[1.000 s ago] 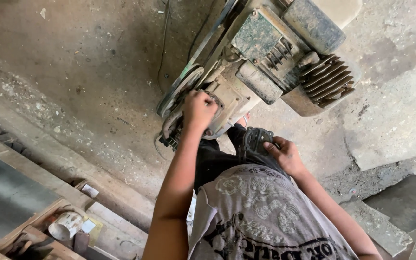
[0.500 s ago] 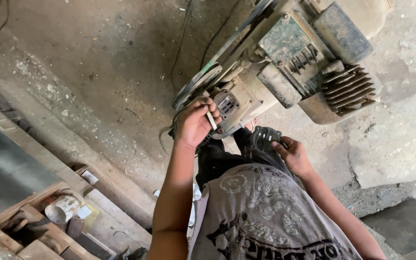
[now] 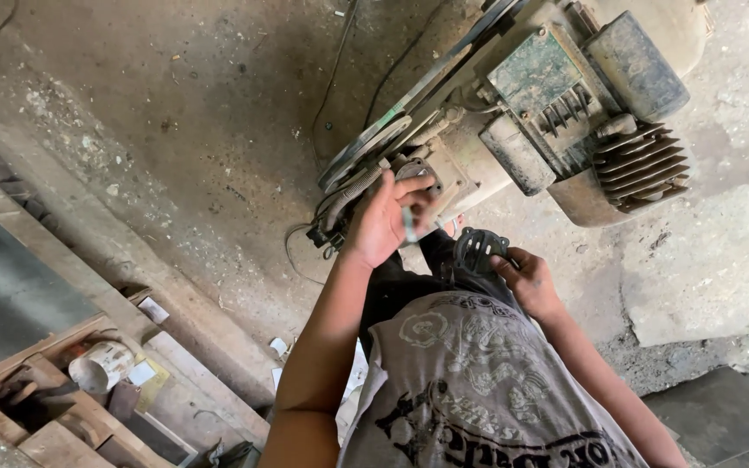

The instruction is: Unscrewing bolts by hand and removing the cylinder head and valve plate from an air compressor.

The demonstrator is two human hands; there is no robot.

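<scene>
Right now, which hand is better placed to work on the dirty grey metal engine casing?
Left, probably. The left hand touches the engine casing, gripping a small pale tool; the right hand holds a black ribbed cover, apart from it.

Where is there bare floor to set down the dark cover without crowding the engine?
Bare concrete floor lies between the engine and the wooden planks, crossed by thin cables. Crowded: left hand at the engine, right hand holding the dark cover, and the clutter around the tin can.

engine (image 3: 556,113) top cut off, small tool (image 3: 409,227) blurred
</scene>
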